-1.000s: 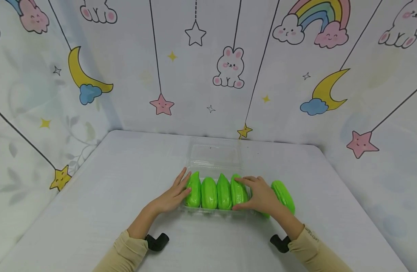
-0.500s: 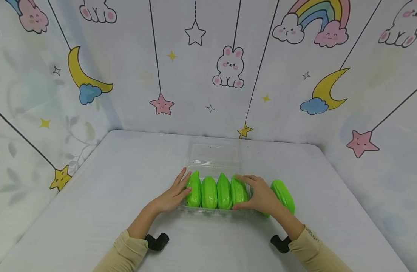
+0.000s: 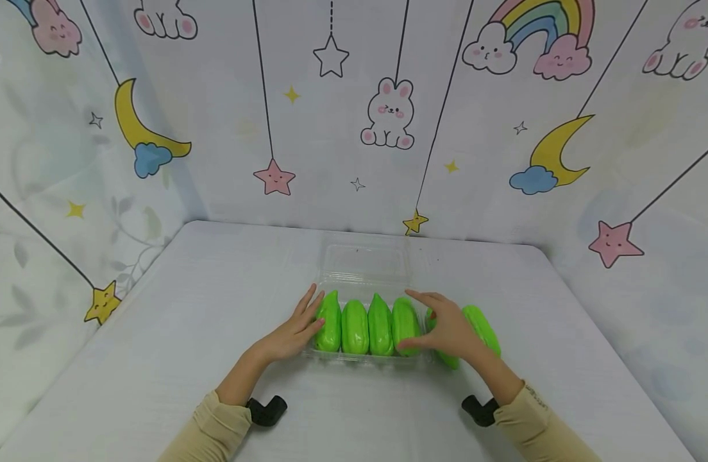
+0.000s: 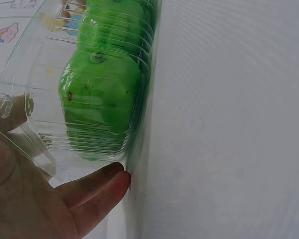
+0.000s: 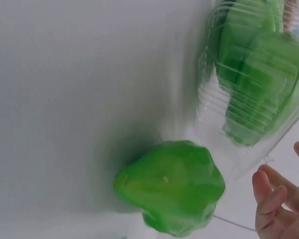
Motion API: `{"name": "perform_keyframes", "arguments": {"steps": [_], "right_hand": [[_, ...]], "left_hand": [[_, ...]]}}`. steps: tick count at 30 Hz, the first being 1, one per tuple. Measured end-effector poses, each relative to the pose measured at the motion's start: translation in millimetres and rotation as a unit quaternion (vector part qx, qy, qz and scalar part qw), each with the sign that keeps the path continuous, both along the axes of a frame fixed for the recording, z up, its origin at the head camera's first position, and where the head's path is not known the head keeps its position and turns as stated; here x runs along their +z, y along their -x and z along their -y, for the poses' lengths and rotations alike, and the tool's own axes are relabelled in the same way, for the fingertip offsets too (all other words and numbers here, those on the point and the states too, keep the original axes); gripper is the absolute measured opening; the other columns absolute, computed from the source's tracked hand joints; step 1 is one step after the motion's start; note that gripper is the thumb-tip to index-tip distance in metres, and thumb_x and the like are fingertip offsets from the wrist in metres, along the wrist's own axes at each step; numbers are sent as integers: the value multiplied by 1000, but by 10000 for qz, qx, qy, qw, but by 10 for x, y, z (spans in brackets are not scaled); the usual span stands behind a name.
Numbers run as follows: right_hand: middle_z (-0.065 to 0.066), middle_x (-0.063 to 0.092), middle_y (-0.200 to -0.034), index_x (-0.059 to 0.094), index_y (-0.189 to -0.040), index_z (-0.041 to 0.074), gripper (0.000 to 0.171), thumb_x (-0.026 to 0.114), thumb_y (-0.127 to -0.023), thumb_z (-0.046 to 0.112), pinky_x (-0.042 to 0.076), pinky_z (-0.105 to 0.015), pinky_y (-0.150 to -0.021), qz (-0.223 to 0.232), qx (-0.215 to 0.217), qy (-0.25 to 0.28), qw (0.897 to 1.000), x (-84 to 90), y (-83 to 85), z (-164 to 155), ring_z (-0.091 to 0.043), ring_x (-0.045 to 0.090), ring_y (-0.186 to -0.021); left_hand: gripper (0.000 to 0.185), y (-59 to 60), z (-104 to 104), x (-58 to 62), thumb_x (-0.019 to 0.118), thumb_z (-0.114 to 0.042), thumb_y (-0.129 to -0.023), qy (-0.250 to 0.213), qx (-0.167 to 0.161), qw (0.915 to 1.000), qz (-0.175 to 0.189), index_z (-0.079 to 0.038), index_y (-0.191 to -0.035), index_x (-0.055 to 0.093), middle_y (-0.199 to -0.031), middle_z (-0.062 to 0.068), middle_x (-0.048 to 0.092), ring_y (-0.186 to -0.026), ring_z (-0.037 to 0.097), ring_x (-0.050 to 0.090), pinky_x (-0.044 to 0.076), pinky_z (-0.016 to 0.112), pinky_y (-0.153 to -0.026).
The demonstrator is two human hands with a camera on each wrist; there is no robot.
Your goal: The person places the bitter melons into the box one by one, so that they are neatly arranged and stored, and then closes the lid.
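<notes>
A clear plastic tray [image 3: 360, 360] holds a row of green fruits [image 3: 367, 327], and its open lid [image 3: 365, 263] lies flat behind it. My left hand [image 3: 293, 330] rests with straight fingers against the tray's left end; in the left wrist view the fingers [image 4: 89, 191] touch the tray wall [image 4: 35, 144]. My right hand [image 3: 446, 327] hovers open, fingers spread, over the tray's right end. One loose green fruit [image 3: 482, 326] lies on the table just right of the tray, partly hidden by that hand. The right wrist view shows this fruit [image 5: 169, 186] beside the tray [image 5: 214, 99].
The white table [image 3: 215, 289] is walled on three sides by a cartoon-print backdrop [image 3: 388, 115]. Black wrist mounts [image 3: 267, 410] sit at both sleeves near the front edge.
My right hand has lifted off the rightmost fruit in the tray and shifted slightly right, fingers spread. The left hand and tray have stayed put.
</notes>
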State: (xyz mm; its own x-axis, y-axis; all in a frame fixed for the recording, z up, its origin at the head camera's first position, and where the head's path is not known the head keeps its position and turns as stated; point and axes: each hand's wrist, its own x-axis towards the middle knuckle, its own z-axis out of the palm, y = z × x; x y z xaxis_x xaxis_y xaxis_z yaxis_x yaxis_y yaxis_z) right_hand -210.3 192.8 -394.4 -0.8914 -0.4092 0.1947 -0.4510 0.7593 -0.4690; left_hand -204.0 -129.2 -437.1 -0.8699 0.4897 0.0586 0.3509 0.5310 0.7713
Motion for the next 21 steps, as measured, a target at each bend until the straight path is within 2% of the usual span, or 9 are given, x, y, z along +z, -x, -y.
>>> {"name": "perform_keyframes", "arguments": {"steps": [4, 10, 14, 21], "right_hand": [[-11, 53, -124, 47, -135, 21, 96, 79, -54, 60, 41, -28, -59, 12, -178, 99, 9998, 43, -4, -48, -22, 51, -79], [-9, 50, -130, 46, -136, 24, 95, 78, -55, 61, 44, -32, -66, 135, -392, 177, 9990, 92, -31, -135, -20, 53, -88], [-9, 49, -131, 46, -136, 20, 95, 79, -55, 58, 45, -35, -68, 135, -381, 328, 9986, 110, -52, -204, -22, 53, -89], [-10, 49, -131, 46, -135, 19, 95, 80, -55, 57, 43, -30, -61, 30, -437, 272, 9987, 88, -47, -331, -22, 53, -90]], "left_hand": [[59, -1, -8, 3, 32, -31, -101, 0, 23, 10000, 27, -7, -147, 5, -152, 11, -13, -137, 32, -3, 15, 56, -104], [59, -4, -10, 10, 32, -30, -101, -2, 2, 10000, 47, -9, -148, 3, -151, 11, -13, -137, 32, -4, 15, 56, -104], [59, -7, -7, 12, 32, -32, -101, 2, 3, 10000, 34, -10, -148, 3, -151, 11, -13, -137, 32, -4, 15, 56, -104], [59, -7, -8, 10, 32, -31, -101, 0, 2, 10000, 8, -7, -147, 4, -151, 11, -13, -137, 32, -4, 15, 56, -104]]}}
